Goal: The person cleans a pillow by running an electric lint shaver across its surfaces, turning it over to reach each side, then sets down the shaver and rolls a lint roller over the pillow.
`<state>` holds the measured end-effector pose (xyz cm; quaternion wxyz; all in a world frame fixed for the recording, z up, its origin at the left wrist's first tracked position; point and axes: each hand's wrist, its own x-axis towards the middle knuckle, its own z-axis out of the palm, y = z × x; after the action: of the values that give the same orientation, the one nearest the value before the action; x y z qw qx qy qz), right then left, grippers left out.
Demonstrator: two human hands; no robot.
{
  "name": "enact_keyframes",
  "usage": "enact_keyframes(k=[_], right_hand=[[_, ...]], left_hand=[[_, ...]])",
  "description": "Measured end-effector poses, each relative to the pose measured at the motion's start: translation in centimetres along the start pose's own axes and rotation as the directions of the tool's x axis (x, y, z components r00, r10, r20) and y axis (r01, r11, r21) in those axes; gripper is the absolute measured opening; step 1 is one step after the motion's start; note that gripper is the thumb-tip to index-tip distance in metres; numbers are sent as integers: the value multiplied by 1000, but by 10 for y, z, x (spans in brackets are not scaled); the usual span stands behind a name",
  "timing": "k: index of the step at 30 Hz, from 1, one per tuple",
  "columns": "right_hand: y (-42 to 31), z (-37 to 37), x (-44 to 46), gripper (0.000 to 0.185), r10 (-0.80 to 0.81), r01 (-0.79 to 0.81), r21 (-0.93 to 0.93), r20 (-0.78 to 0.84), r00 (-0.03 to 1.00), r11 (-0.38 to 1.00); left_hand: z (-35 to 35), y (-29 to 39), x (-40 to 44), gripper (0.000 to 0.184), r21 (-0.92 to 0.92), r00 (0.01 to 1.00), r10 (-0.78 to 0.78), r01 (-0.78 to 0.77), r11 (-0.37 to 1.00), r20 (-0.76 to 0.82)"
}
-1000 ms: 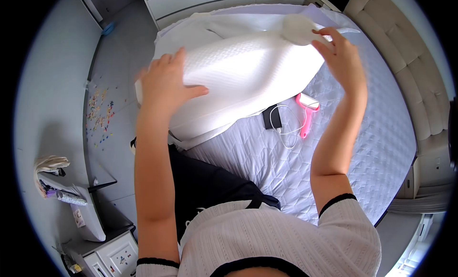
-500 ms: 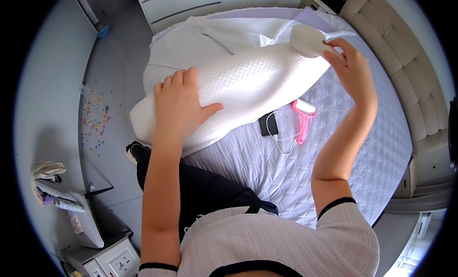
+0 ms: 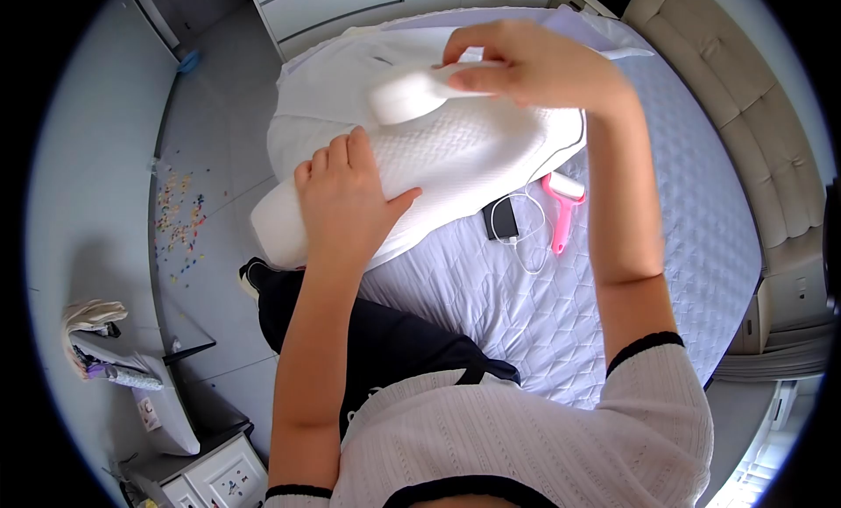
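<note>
A long white textured pillow point(image 3: 447, 171) lies across white bedding on the bed. My left hand point(image 3: 346, 201) rests flat on its left part, fingers together and thumb stretched out, pressing on the cover. My right hand point(image 3: 534, 70) is closed around the handle of a white handheld device with a thick round head point(image 3: 407, 96), which looks like a fabric shaver. The round head is over the pillow's far side; whether it touches the fabric I cannot tell. Part of the pillow's right end is hidden behind my right hand and forearm.
On the grey quilted mattress point(image 3: 473, 298) lie a pink lint roller point(image 3: 562, 212) and a black box point(image 3: 501, 221) with a white cable. A tufted headboard point(image 3: 745, 114) stands on the right. Small coloured bits point(image 3: 180, 219) are scattered over the floor at left.
My right hand has swept the white device leftward along the pillow, from its right end to above its middle. My left hand stays on the pillow; the view has shifted slightly.
</note>
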<state>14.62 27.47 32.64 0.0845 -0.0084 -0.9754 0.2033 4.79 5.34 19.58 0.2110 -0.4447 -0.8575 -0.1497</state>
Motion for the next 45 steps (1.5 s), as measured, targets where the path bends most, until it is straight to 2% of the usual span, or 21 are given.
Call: enact_keyframes(k=[1, 4, 5, 7, 8, 10, 14, 17, 19, 20, 22, 26, 29, 32, 33, 34, 36, 37, 39, 43, 45], right_hand=[[6, -5, 0, 36, -1, 1, 0, 1, 1000, 1000], [27, -25, -10, 37, 200, -205, -90, -59, 978, 975], [37, -33, -16, 37, 201, -206, -95, -59, 978, 974], [55, -50, -29, 34, 382, -385, -100, -44, 923, 918], [62, -57, -35, 34, 381, -384, -104, -44, 924, 918], [75, -67, -46, 32, 582, -598, -177, -136, 802, 782], [88, -74, -54, 33, 607, -627, -238, -160, 779, 742], [74, -61, -45, 33, 552, -576, -158, -172, 816, 802], [60, -52, -30, 32, 473, -472, -86, -13, 881, 878], [53, -47, -22, 32, 468, -468, -85, -12, 883, 880], [38, -34, -6, 32, 303, -303, -19, 99, 948, 953], [-4, -15, 16, 35, 191, -197, 23, 157, 969, 980], [-13, -12, 24, 36, 104, -104, -16, 231, 967, 994], [4, -14, 32, 34, 161, -140, -119, 190, 969, 983], [16, -19, 35, 32, 255, -210, -231, 184, 949, 950], [27, -23, 35, 30, 346, -275, -341, 168, 923, 899], [44, -29, 29, 26, 467, -389, -530, 16, 884, 754], [53, -34, 25, 26, 466, -386, -533, 18, 885, 753], [67, -42, 16, 24, 591, -501, -630, -82, 802, 593], [62, -41, 7, 25, 634, -576, -522, -85, 769, 629], [52, -34, 10, 29, 521, -486, -389, -19, 854, 783]], left_hand=[[1, -1, -1, 89, 0, 1000, -1, 1, 1000, 0], [2, -3, -1, 88, -9, 1000, -20, 20, 1000, -8], [2, -3, -1, 88, -14, 1000, -15, 15, 1000, -12], [2, -3, -1, 87, -21, 1000, -11, 11, 1000, -20], [2, -3, -1, 87, -26, 1000, -5, 4, 1000, -24], [2, -3, -1, 87, -34, 1000, -2, 1, 999, -29], [1, -1, -1, 85, -28, 1000, -5, 4, 1000, -29], [2, -1, -1, 85, -20, 1000, -11, 11, 1000, -22], [2, 0, -2, 84, -16, 1000, -14, 13, 1000, -19], [1, 1, -2, 85, -23, 1000, -21, 21, 1000, -10], [-1, 2, -3, 85, -24, 999, -33, 33, 999, -2], [-1, 4, -5, 89, -42, 998, -65, 65, 997, 9], [1, 4, -6, 92, -59, 997, -82, 81, 995, -3], [3, 2, -8, 94, -68, 997, -78, 76, 995, -29], [4, 2, -9, 94, -73, 996, -69, 65, 995, -48], [4, 2, -9, 94, -74, 996, -70, 67, 995, -49], [5, 2, -10, 95, -78, 996, -70, 65, 995, -63], [5, 2, -10, 95, -80, 995, -74, 69, 994, -64], [6, 1, -10, 95, -79, 995, -63, 57, 995, -79], [6, 2, -7, 95, -78, 996, -66, 61, 995, -60], [7, 1, -6, 95, -51, 995, -77, 74, 996, -64]])
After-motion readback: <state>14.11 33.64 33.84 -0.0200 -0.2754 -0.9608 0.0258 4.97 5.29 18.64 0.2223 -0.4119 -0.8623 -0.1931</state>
